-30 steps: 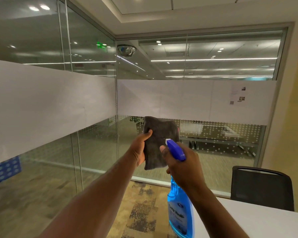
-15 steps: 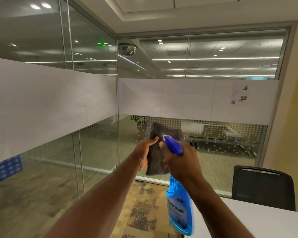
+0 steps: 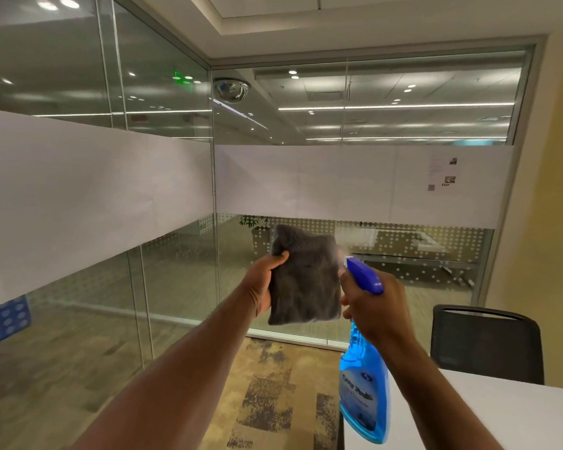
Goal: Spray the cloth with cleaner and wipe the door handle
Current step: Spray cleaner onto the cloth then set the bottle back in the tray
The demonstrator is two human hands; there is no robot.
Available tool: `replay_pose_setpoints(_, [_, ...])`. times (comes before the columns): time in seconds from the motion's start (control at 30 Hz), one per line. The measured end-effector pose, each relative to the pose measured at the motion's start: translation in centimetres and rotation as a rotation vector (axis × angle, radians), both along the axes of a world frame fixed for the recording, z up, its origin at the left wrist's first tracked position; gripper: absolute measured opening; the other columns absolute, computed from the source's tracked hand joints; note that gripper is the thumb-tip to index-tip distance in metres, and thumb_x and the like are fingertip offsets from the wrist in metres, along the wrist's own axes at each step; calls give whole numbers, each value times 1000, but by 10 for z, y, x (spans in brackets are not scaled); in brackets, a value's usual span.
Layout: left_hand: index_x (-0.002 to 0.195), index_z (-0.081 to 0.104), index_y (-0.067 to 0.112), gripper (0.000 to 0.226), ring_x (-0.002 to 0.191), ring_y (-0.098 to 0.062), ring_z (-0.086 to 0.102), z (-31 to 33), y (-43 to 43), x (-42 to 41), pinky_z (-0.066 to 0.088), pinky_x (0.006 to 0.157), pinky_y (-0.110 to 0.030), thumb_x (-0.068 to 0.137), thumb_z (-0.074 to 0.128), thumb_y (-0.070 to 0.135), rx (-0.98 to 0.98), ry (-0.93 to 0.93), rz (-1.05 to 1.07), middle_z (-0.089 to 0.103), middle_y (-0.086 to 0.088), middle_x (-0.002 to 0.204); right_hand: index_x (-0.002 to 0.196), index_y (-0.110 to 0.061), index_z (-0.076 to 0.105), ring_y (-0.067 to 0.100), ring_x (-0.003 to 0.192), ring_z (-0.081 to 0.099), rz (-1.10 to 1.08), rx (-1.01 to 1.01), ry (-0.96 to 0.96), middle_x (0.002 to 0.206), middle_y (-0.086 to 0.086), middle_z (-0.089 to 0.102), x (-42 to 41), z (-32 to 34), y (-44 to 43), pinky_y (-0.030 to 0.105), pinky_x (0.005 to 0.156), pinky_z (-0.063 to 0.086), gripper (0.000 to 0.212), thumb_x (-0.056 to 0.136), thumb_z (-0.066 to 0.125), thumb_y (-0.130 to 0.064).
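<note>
The left hand (image 3: 263, 282) grips the dark grey cloth (image 3: 304, 280) by its left edge, thumb on the near face, and holds it up flat with its long side vertical. Just right of it, the right hand (image 3: 376, 308) is clenched round the neck of the blue spray bottle (image 3: 363, 394). The bottle's nozzle aims up and left, close to the cloth's upper right corner, so the spray should travel leftward. The trigger finger is hidden, and no door handle is in view.

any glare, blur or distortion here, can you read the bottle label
Head view: ceiling lights glare across the glass walls; wide-angle lens bows their frames; the spray bottle label is blurred, unreadable; faint mist hazes the cloth at its upper right corner.
</note>
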State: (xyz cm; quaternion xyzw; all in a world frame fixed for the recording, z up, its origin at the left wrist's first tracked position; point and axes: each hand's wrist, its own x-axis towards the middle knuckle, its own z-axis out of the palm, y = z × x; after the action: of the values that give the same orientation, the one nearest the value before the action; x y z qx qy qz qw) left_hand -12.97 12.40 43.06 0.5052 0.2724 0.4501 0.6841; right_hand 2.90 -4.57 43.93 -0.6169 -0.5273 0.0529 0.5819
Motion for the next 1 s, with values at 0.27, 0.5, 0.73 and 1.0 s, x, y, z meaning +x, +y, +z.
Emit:
replay_pose_setpoints(0.27, [117,68,11,30,112,-38,68,4,5,15,53,97,-54,94,71,30,-18,-48,50,80,-11,108,83,-22,65,25,60,70,19,-28,-75,69,7,71,-1,-23,-8,45,67,63,19,97,66,-35])
replay_pose_setpoints(0.5, [131,63,10,44,120,-42,65,11,11,24,45,109,-65,94,71,32,-23,-105,72,73,-15,126,81,-22,63,28,61,68,107,-66,-105,68,9,67,-20,-43,-13,50,66,61,19,97,66,-31])
replay_pose_setpoints(0.73, [130,65,9,44,118,-42,66,13,10,31,47,106,-65,92,72,30,-11,-113,55,74,-16,123,80,-13,63,35,66,67,136,-135,-108,69,14,67,-34,-55,-11,53,70,60,28,98,63,-34])
replay_pose_setpoints(1.0, [128,66,6,46,116,-42,68,2,10,36,52,102,-60,92,72,33,-32,-96,66,77,-16,118,81,-18,63,30,59,65,117,-26,-94,65,9,64,-34,-42,-12,51,62,59,30,92,60,-46])
